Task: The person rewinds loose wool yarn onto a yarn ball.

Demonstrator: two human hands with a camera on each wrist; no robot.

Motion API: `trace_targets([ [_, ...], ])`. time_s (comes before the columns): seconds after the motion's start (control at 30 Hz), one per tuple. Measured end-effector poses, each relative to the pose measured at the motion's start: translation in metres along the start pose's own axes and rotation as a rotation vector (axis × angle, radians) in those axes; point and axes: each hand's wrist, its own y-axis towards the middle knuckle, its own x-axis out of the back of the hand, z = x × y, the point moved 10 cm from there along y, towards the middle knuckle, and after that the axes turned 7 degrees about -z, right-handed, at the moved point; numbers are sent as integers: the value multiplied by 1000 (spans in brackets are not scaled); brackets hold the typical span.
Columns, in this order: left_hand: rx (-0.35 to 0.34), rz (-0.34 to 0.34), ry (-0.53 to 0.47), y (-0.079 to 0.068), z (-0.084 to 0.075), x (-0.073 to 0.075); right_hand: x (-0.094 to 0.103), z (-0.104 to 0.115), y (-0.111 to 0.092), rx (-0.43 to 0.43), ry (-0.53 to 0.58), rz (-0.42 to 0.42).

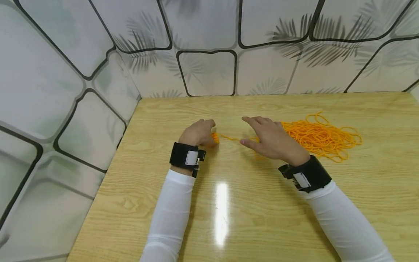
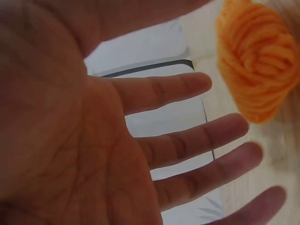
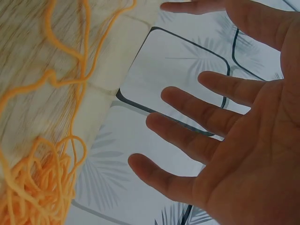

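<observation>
- Orange yarn ball (image 2: 260,58): near the fingertips of the left hand (image 1: 198,134), whose fingers are straight and spread, holding nothing.
- Right hand (image 1: 273,140): fingers extended and apart, nothing gripped.
- Yarn strand (image 1: 230,138): runs from the ball toward the right hand.
- Tangled yarn pile (image 1: 322,138): beyond the right hand, toward the tabletop's (image 1: 262,218) far right corner; the ball lies toward its far left corner.
- Leaf-patterned wall (image 1: 209,72): along the far edge.

A flat, pale-yellow wood-grained table (image 1: 255,211) bears a small wound ball of orange yarn (image 1: 215,137) just right of the left hand (image 1: 198,134), a loose, tangled heap of orange yarn (image 1: 322,136) right of the right hand (image 1: 273,141), and a thin orange strand (image 1: 230,138) between both hands.
</observation>
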Motion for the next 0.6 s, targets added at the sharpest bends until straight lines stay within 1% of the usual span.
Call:
trace_targets([
  [0.17,-49,-11,-21,7,-5,-4,-1,1,0,-12,49,13],
  [0.27,-95,-38,-23,10,-15,0,0,2,0,-9,87,7],
  [0.33,-152,-66,-44,8,-26,6,1,3,1,-7,122,-8],
  [0.43,-262,-139,-87,-2,-47,21,7,6,2,3,223,-59],
  [0.5,-341,-192,-100,-11,-61,32,13,8,4,16,310,-107],
  [0.6,-452,-269,-151,-26,-80,47,19,10,6,32,444,-166],
])
